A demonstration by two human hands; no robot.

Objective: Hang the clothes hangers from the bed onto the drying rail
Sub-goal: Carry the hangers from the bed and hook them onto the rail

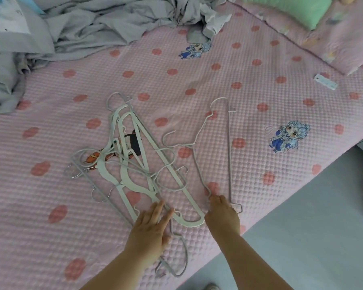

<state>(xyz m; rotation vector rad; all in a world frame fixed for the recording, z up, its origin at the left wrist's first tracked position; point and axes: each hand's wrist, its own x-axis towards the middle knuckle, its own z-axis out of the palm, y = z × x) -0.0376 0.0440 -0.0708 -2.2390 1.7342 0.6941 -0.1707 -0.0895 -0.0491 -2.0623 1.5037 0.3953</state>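
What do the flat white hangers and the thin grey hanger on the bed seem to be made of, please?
White hangers: likely moulded plastic, matte; the arms are broad and flat, and one end has a toothed edge.
Thin hanger: probably wire with a pale grey coating, dull; its line is very slim and bent at sharp corners.

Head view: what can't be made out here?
Head view, all:
Drying rail: outside the frame.
Hanger pile: count unclear, hangers overlap.
Right hand: its back hides whether the fingers pinch the wire hanger.
Grey hanger: partly under the left forearm.
White tag: print too small.
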